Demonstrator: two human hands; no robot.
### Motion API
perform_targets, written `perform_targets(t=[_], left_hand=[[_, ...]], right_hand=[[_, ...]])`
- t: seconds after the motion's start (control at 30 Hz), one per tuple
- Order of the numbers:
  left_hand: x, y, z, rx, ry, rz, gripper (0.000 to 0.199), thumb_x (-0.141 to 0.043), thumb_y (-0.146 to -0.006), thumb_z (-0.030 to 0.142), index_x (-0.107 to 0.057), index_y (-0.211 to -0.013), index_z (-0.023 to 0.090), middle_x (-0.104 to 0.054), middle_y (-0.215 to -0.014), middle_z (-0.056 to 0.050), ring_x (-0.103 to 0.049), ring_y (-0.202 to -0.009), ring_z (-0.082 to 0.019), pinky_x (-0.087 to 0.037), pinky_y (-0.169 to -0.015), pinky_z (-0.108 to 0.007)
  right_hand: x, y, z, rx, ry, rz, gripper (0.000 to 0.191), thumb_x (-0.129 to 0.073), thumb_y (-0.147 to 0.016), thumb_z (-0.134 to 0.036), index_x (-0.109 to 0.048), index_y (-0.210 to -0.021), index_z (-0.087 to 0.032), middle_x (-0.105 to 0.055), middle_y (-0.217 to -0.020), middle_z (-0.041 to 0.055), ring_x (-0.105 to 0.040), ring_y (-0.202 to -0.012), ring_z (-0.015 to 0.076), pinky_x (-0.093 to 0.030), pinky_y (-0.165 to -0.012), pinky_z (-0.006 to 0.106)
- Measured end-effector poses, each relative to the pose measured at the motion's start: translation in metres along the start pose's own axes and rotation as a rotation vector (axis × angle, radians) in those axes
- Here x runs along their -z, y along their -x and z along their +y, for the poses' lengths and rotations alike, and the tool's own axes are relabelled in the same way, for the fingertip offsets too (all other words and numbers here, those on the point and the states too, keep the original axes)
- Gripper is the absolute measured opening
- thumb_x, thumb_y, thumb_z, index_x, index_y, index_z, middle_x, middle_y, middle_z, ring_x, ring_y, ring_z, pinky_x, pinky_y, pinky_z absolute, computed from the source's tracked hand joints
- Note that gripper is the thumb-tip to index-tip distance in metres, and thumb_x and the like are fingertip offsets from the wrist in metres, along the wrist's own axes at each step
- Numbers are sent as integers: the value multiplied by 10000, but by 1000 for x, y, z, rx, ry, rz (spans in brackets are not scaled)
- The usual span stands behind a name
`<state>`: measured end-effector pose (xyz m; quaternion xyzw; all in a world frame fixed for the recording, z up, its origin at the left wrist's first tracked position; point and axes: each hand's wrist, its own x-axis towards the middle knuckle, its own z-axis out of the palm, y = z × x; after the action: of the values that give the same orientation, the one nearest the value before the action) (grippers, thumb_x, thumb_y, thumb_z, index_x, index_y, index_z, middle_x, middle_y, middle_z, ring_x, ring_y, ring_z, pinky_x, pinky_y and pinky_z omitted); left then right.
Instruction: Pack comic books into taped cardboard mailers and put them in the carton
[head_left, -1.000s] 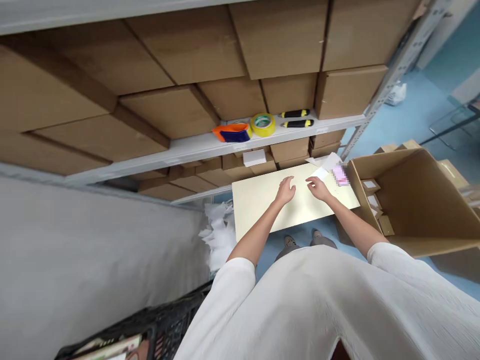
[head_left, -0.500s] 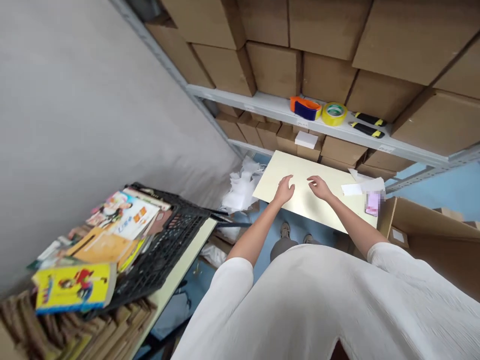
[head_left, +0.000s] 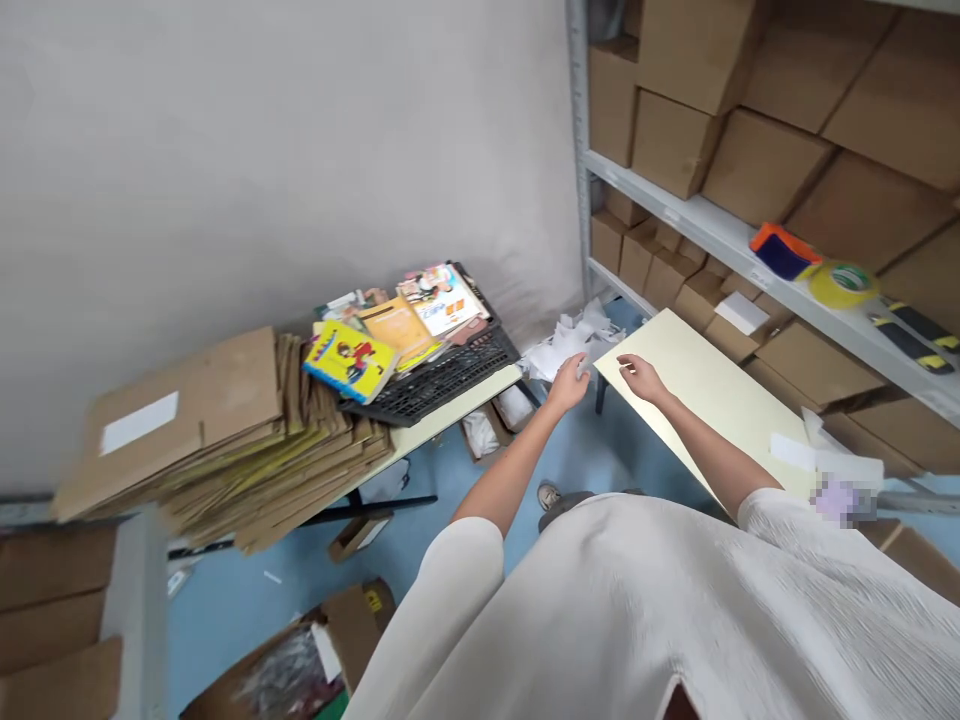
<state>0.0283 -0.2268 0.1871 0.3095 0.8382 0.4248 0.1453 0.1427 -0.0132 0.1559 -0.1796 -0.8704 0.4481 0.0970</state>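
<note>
My left hand (head_left: 570,382) is held in the air with its fingers apart, holding nothing, in front of a heap of white paper scraps (head_left: 574,340). My right hand (head_left: 640,378) hovers over the left end of a pale yellow table (head_left: 697,370), fingers loosely curved and apart, holding nothing. To the left, a black plastic crate (head_left: 442,375) bears several books and booklets, with a yellow book (head_left: 351,362) at its front. Flattened cardboard (head_left: 217,400) is stacked beside the crate.
Shelves (head_left: 697,215) full of brown boxes stand at the right, with yellow tape (head_left: 844,285) and black-yellow cutters (head_left: 911,345). White papers (head_left: 793,452) and a blurred purple item (head_left: 844,498) lie on the table. An open carton (head_left: 352,630) is on the floor, lower left.
The view has swung left, so the shelves and table appear further right and the cardboard stack shows more fully. My hands stay apart and raised; the left is now off the table's edge.
</note>
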Motion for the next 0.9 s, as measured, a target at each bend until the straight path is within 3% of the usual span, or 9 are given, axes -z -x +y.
perform_targets(t=[0.3, 0.47, 0.67, 0.9], left_hand=[[134, 44, -96, 51, 16, 193, 491, -608, -947, 131, -660, -1431, 194, -704, -1452, -139, -659, -1354, -287, -492, -1225, -475], [190, 62, -135, 55, 19, 283, 472, -603, -955, 121, -668, -1419, 179, -707, -1444, -149, -657, -1365, -286, -492, -1228, -476], [230, 68, -158, 56, 1, 372, 428, -599, -967, 132, -693, -1382, 179, -721, -1410, -149, -682, -1314, -290, -512, -1210, -479], [244, 47, -154, 2, -48, 431, 397, -546, -984, 124, -708, -1339, 197, -739, -1391, -130, -657, -1357, -286, -499, -1224, -488]], right_hand=[[-144, -60, -103, 164, -17, -163, 338, -594, -945, -247, -763, -1236, -214, -771, -1338, 133, -759, -1085, 271, -622, -1015, 465], [-200, -77, -152, 284, -32, -198, 350, -582, -950, -270, -758, -1246, -212, -775, -1306, 133, -752, -1062, 262, -609, -1030, 472], [-225, -105, -199, 439, 21, -185, 324, -585, -938, -258, -769, -1200, -211, -774, -1239, 126, -729, -1042, 272, -594, -1027, 472], [-216, -156, -227, 635, 245, -142, 313, -562, -954, -195, -783, -1175, -214, -760, -1264, 144, -646, -1219, 338, -511, -1078, 506]])
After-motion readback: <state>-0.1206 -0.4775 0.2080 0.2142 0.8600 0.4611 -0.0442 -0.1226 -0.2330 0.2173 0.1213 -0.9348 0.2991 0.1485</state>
